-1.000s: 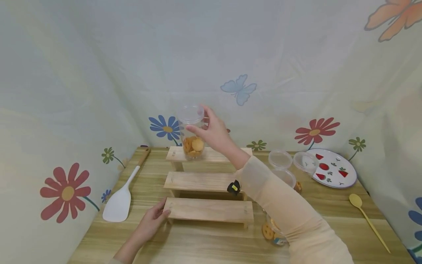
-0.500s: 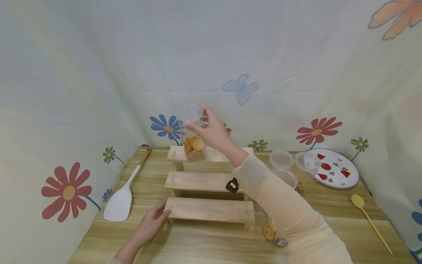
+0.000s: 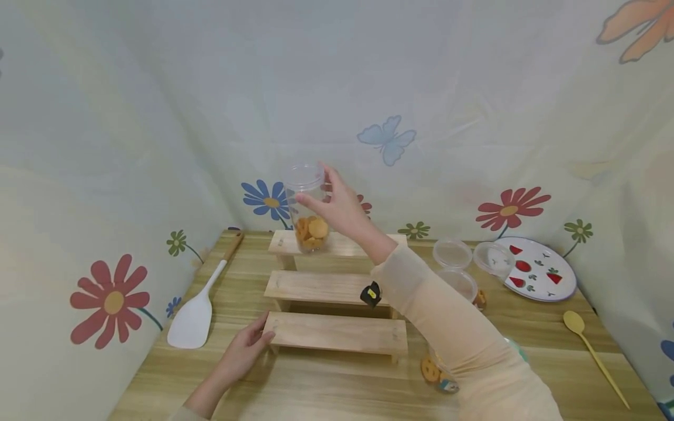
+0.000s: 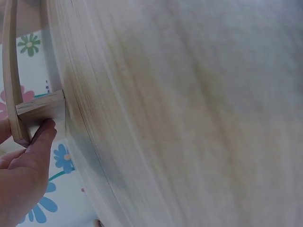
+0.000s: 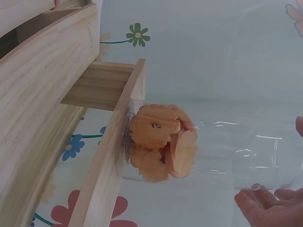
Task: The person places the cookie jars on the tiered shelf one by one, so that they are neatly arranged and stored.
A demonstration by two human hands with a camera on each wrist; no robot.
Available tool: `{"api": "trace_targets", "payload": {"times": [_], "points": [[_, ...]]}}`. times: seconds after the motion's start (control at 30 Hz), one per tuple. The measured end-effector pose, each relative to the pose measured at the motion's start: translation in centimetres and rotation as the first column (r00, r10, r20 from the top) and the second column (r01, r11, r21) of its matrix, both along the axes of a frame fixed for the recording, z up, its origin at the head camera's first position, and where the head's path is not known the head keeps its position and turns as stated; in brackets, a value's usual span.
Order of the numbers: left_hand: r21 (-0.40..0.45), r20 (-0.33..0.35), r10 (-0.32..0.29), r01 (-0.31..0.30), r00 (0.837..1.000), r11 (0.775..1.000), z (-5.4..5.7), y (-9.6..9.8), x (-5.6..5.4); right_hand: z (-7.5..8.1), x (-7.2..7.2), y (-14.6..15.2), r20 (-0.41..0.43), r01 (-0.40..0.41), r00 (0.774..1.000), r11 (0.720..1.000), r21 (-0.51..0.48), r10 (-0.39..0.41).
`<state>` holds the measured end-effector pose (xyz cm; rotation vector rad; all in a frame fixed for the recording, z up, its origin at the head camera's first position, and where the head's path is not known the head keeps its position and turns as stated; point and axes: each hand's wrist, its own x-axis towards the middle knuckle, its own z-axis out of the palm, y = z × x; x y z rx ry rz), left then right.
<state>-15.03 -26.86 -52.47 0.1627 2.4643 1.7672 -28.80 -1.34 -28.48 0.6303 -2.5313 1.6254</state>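
Note:
A clear lidded jar (image 3: 306, 206) with round orange crackers (image 5: 161, 140) at its bottom stands at the left end of the wooden stand's top step. Its base meets that step in the right wrist view. My right hand (image 3: 344, 207) grips the jar's upper part near the lid, thumb in front, other fingers partly hidden behind. Lower down, my left hand (image 3: 243, 354) holds the left end of the three-step wooden stand (image 3: 337, 333) at its lowest step. In the left wrist view, the left hand (image 4: 28, 177) has thumb and fingers on either side of the board's edge.
A white spatula (image 3: 191, 320) lies left of the stand. To the right are several clear lids (image 3: 453, 254), a patterned plate (image 3: 547, 275) and a yellow spoon (image 3: 592, 356). Another cracker container (image 3: 439, 374) is partly hidden under my right sleeve (image 3: 447, 327).
The head view has shifted slightly. Both hands keep their hold, and the jar stays at the same spot on the top step.

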Motion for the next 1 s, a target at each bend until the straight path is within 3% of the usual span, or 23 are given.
{"api": "trace_targets", "payload": {"times": [0.23, 0.47, 1.0], "points": [[0.010, -0.010, -0.009, 0.009, 1.000, 1.000, 0.1, 0.1, -0.1, 0.5, 0.5, 0.5, 0.032, -0.001, 0.999, 0.999, 0.036, 0.000], [0.006, -0.028, 0.005, -0.005, 1.000, 1.000, -0.2, 0.1, -0.1, 0.4, 1.7, 1.5, 0.042, -0.022, 0.999, 0.999, -0.050, 0.024], [0.005, -0.018, 0.006, -0.006, 1.000, 1.000, -0.5, 0.0, -0.3, -1.4, 5.2, 4.5, -0.045, -0.030, 0.999, 0.998, -0.062, 0.027]]}}
